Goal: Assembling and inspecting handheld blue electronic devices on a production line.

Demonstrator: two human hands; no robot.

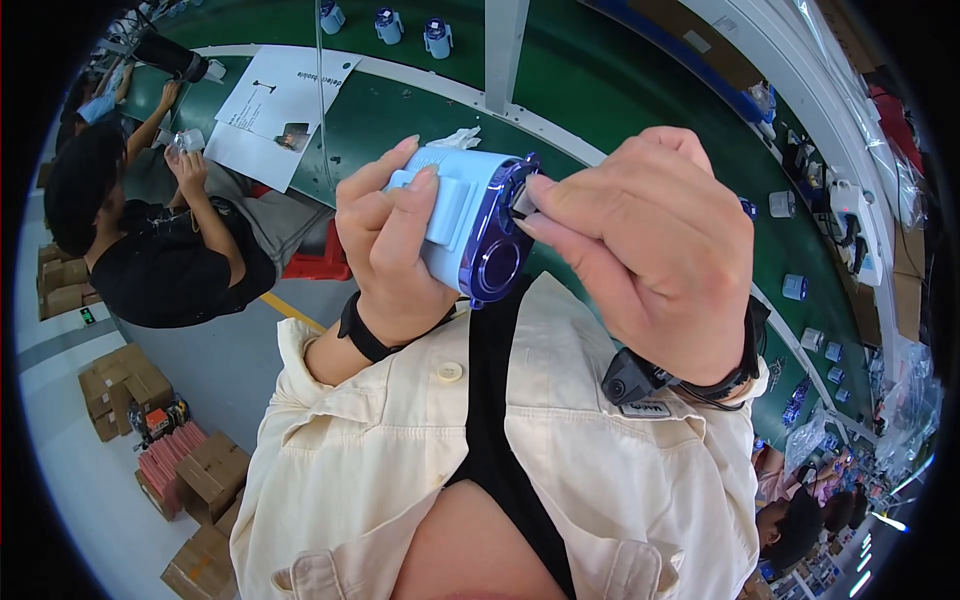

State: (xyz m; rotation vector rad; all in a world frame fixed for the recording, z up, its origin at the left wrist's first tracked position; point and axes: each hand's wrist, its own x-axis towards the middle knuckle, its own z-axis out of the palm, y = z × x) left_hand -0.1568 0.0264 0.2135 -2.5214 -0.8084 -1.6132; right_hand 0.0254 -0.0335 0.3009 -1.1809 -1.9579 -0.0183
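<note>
A light-blue plastic device (445, 215) with a glossy dark-purple face is held up in front of my chest. Its kind is unclear; a ring sits low on the face, and a light-blue bar stands out from its side. My left hand (385, 235) wraps round the body from the left, fingers closed on it. On the other side, my right hand (660, 250) pinches a small greyish piece (523, 198) at an opening in the purple face. The fingertips partly hide that piece, so I cannot tell whether it is attached.
Behind the device runs a green worktable (400, 115) with a printed sheet (275, 110). Several similar blue devices (438, 38) stand on the green conveyor (590, 70). A co-worker (180, 220) sits at the left, handling a clear part. Cardboard boxes (125, 385) stand on the floor.
</note>
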